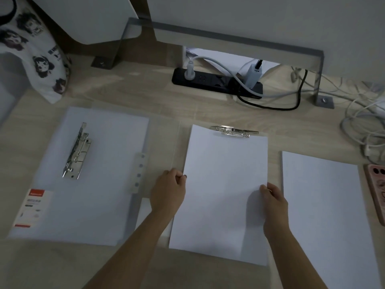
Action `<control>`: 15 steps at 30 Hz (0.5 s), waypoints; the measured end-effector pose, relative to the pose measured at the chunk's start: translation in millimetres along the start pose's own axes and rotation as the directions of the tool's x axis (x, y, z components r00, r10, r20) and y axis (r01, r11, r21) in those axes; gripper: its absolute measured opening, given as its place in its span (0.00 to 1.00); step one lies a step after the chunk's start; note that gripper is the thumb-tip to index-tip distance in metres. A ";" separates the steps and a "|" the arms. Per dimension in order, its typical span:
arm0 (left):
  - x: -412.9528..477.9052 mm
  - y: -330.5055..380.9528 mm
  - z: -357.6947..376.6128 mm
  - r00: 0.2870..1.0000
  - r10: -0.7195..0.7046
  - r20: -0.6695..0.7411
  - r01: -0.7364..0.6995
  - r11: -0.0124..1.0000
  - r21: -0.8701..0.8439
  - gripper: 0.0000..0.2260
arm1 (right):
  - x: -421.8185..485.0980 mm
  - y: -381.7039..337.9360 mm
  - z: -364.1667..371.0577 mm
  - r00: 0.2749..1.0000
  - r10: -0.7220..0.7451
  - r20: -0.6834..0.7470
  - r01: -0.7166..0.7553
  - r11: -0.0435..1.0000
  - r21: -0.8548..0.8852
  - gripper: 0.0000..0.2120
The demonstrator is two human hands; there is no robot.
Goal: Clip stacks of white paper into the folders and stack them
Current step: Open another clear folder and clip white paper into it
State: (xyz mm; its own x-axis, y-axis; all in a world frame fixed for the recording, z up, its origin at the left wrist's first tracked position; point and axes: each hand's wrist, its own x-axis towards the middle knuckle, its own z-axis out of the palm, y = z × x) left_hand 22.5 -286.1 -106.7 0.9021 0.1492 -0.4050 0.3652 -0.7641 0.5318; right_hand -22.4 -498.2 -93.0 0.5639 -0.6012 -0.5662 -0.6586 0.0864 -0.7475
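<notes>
A stack of white paper lies in the middle of the desk on an open clear folder, its top edge touching the folder's metal clip. My left hand grips the stack's left edge. My right hand holds its right edge, thumb on top. Left of it lies a folder stack with white paper inside, a metal lever clip and a red-and-white label. Another loose paper stack lies at the right.
A black power strip with plugs and cables sits at the back. Tangled white cables and a pink phone are at the right edge. A printed cloth bag stands back left. A grey metal stand frame spans the back.
</notes>
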 end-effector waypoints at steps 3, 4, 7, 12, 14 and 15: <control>2.8 1.8 -1.4 0.999 -0.046 0.006 0.046 0.999 0.000 0.07 | 0.6 -2.2 9.0 0.999 -0.006 -0.053 0.006 1.000 -0.012 0.11; 3.0 2.5 -1.1 0.999 -0.051 0.006 0.051 0.999 0.006 0.07 | 0.9 -2.4 10.7 0.998 -0.017 -0.067 0.016 1.000 -0.018 0.11; 3.1 1.9 -0.7 0.999 -0.051 0.002 0.051 0.998 0.021 0.08 | 0.4 -2.9 13.6 0.996 -0.049 -0.070 0.045 0.998 -0.053 0.11; 4.2 -1.1 -1.0 1.000 -0.015 0.007 0.015 0.999 0.045 0.08 | 0.8 -5.0 12.2 0.998 -0.048 -0.028 0.045 0.995 -0.087 0.07; 4.2 -1.7 -1.3 1.000 -0.010 0.010 0.009 0.999 0.053 0.08 | 2.1 -4.5 11.6 0.999 -0.047 -0.017 0.045 0.993 -0.105 0.06; 4.3 -1.5 -1.5 1.000 -0.011 0.011 0.010 0.998 0.059 0.08 | 3.0 -4.3 11.5 0.999 -0.049 -0.015 0.047 0.992 -0.115 0.06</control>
State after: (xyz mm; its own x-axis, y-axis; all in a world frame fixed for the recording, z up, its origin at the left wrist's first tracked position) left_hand 26.1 -283.4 -108.1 0.8955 0.1503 -0.4189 0.3600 -0.7981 0.4832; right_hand -12.1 -491.3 -95.4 0.5878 -0.6163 -0.5241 -0.6848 -0.0340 -0.7280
